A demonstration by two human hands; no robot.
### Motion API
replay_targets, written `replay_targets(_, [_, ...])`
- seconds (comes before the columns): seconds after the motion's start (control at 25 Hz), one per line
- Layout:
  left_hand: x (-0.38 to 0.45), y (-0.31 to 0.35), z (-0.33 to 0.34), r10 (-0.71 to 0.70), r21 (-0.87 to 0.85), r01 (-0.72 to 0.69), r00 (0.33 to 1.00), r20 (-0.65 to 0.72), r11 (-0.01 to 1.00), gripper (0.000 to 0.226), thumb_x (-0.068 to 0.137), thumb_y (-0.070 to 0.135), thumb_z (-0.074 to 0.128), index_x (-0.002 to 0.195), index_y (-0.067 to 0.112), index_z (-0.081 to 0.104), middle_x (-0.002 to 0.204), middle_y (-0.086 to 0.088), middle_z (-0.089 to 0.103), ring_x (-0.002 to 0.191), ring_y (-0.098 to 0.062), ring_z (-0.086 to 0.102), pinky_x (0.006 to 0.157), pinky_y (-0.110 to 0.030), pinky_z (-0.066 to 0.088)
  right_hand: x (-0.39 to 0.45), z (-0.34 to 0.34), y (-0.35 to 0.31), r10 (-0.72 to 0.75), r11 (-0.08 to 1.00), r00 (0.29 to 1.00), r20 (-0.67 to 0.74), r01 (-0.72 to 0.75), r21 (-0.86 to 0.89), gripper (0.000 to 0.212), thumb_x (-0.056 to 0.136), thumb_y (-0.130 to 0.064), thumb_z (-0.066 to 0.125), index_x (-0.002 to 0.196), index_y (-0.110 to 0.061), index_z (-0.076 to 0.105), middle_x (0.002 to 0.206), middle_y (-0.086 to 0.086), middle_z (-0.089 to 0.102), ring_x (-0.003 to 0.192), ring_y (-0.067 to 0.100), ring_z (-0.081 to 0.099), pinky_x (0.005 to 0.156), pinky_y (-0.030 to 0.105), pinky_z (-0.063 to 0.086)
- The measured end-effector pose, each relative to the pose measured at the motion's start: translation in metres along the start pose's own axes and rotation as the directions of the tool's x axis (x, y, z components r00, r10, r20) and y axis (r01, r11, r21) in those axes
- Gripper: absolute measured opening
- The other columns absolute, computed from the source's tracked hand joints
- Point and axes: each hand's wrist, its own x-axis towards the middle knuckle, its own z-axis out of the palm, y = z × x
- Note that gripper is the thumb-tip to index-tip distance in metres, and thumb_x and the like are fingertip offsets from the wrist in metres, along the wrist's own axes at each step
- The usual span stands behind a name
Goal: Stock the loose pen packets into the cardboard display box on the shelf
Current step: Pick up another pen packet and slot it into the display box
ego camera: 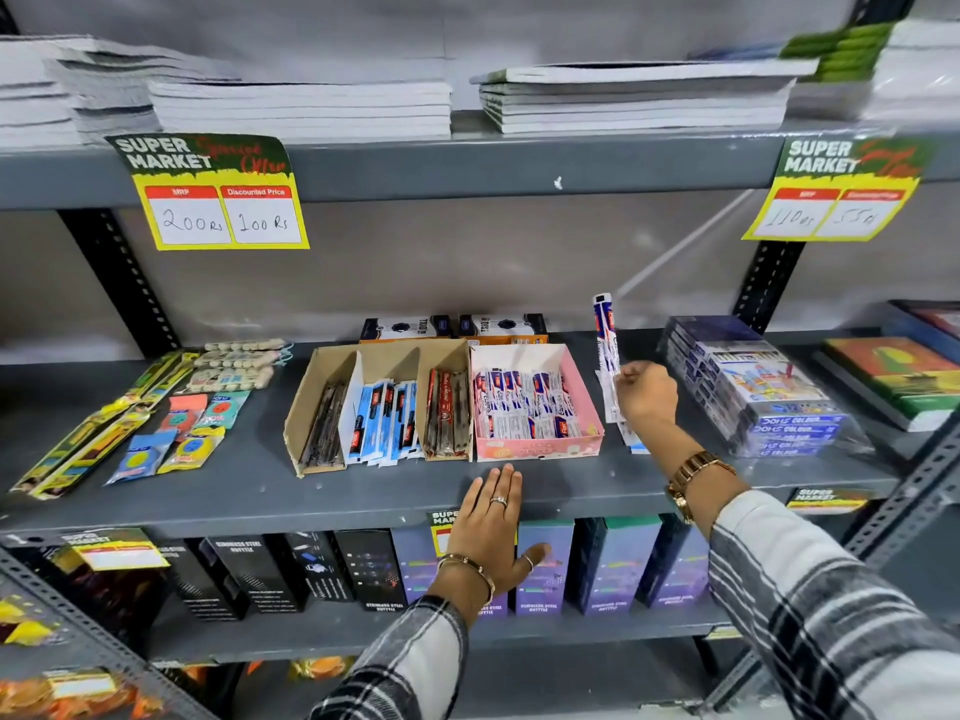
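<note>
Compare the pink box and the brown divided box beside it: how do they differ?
The pink box is one open tray of white-and-blue pen packets; the brown box is split into slots holding different packets. The pink box looks nearly full; the brown box's slots have room left at the back. Both sit side by side on the grey shelf.

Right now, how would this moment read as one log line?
right hand: holds pen packet upright | left hand: flat on shelf edge | pink display box: partly filled

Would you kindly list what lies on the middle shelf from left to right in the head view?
Yellow packets → brown divided box → pink display box → pen packet held upright in the right hand → colour-pencil boxes → books.
</note>
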Motion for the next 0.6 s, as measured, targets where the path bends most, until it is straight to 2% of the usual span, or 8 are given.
replay_targets(0.04, [-0.001,0.000,-0.003,-0.001,0.037,0.001,1.000,0.001,0.999,0.102,0.087,0.065,-0.012,0.127,0.000,0.056,0.131,-0.013,0.056,0.120,-0.027,0.053,0.103,-0.040,0.036,-0.001,0.000,-0.003,0.017,0.999,1.000,0.006,-0.017,0.035,0.026,0.092,-0.003,0.050,0.110,0.001,0.067,0.116,0.024,0.067,0.110,0.039,0.061,0.096,0.038,0.048])
replay_targets(0.12, [0.000,-0.002,-0.005,0.048,0.047,-0.046,0.998,-0.038,0.998,0.117,0.072,0.075,-0.024,0.146,-0.003,0.022,0.153,-0.017,0.023,0.140,-0.030,0.021,0.110,-0.038,0.001,-0.004,0.001,-0.008,0.042,0.996,0.999,0.031,-0.044,0.075,0.025,0.092,-0.004,0.052,0.111,-0.001,0.067,0.119,0.021,0.067,0.113,0.036,0.060,0.098,0.035,0.046])
replay_targets(0.16, [-0.002,-0.001,-0.007,0.062,0.054,-0.061,0.998,-0.003,0.997,0.119,0.064,0.078,-0.024,0.149,0.000,0.004,0.157,-0.015,0.004,0.143,-0.029,0.003,0.107,-0.035,-0.013,-0.005,0.002,-0.010,0.045,0.996,0.998,0.045,-0.048,0.080,0.025,0.092,-0.004,0.052,0.111,0.000,0.067,0.120,0.020,0.066,0.114,0.035,0.060,0.098,0.033,0.045])
replay_targets(0.2, [-0.002,-0.001,-0.007,0.069,0.058,-0.069,0.998,0.004,0.996,0.115,0.065,0.079,-0.021,0.149,0.002,-0.006,0.157,-0.013,-0.007,0.143,-0.027,-0.006,0.103,-0.032,-0.019,-0.007,0.003,-0.012,0.043,0.995,0.998,0.055,-0.048,0.083,0.024,0.091,-0.004,0.052,0.110,0.000,0.067,0.120,0.020,0.067,0.114,0.034,0.060,0.098,0.033,0.045])
replay_targets(0.28, [-0.002,-0.002,-0.010,0.055,0.104,-0.057,0.998,0.020,0.993,0.091,0.086,0.069,0.002,0.148,0.003,-0.011,0.157,-0.011,-0.012,0.143,-0.024,-0.011,0.102,-0.029,-0.021,-0.011,0.007,-0.014,0.036,0.996,0.997,0.070,-0.041,0.075,0.024,0.091,-0.003,0.052,0.106,0.000,0.069,0.119,0.019,0.067,0.113,0.035,0.060,0.096,0.033,0.046])
replay_targets(0.36, [-0.003,-0.003,-0.013,0.037,0.085,-0.040,0.999,0.037,0.996,0.087,0.091,0.064,0.011,0.148,0.003,-0.011,0.157,-0.010,-0.012,0.143,-0.023,-0.011,0.102,-0.027,-0.020,-0.013,0.011,-0.016,0.028,0.998,0.996,0.088,-0.034,0.062,0.023,0.090,-0.002,0.052,0.104,0.001,0.070,0.119,0.018,0.067,0.113,0.034,0.059,0.097,0.035,0.046])
replay_targets(0.52, [-0.002,-0.002,-0.016,0.057,0.051,-0.059,0.997,0.044,0.997,0.101,0.076,0.075,-0.006,0.149,0.005,-0.010,0.157,-0.009,-0.012,0.143,-0.022,-0.011,0.109,-0.029,-0.014,-0.014,0.028,-0.019,0.041,0.998,0.986,0.163,-0.049,0.049,0.021,0.088,-0.003,0.058,0.104,0.002,0.069,0.116,0.020,0.068,0.101,0.032,0.063,0.082,0.036,0.053])
replay_targets(0.6, [-0.001,-0.002,-0.017,0.066,-0.004,-0.066,0.996,0.052,0.998,0.127,0.047,0.077,-0.031,0.149,0.005,-0.009,0.157,-0.009,-0.012,0.143,-0.022,-0.010,0.110,-0.030,-0.012,-0.014,0.037,-0.021,0.039,0.999,0.981,0.190,-0.036,-0.023,0.021,0.088,-0.006,0.059,0.105,0.003,0.069,0.115,0.021,0.068,0.105,0.035,0.064,0.087,0.037,0.053])
